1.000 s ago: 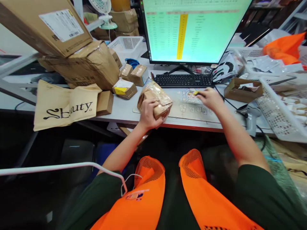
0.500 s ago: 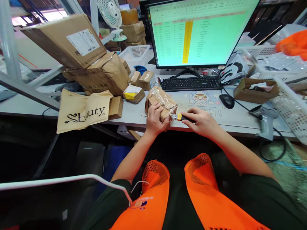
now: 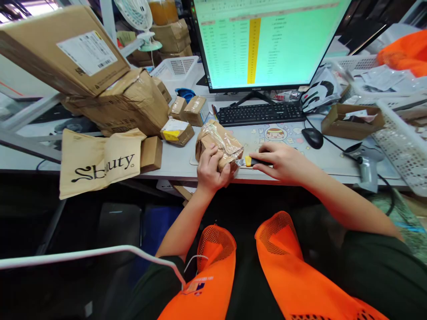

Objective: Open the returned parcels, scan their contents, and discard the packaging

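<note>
A crumpled cardboard box wrapped in shiny clear tape rests at the front edge of the desk. My left hand grips its near left side, fingers over the top and thumb in front. In my right hand is a black and yellow utility knife, held closed in the fingers. Its blade points left and meets the right end of the box; how deep the tip sits is hidden. Left of the box lies a small carton with a yellow label.
Behind the box stand a keyboard and a monitor. A mouse, a barcode scanner and a white basket are on the right. Stacked cartons and a printed tan bag occupy the left.
The view has shifted a little, so the desk things sit further left. Both hands keep their hold, and the knife blade stays at the right end of the box.
</note>
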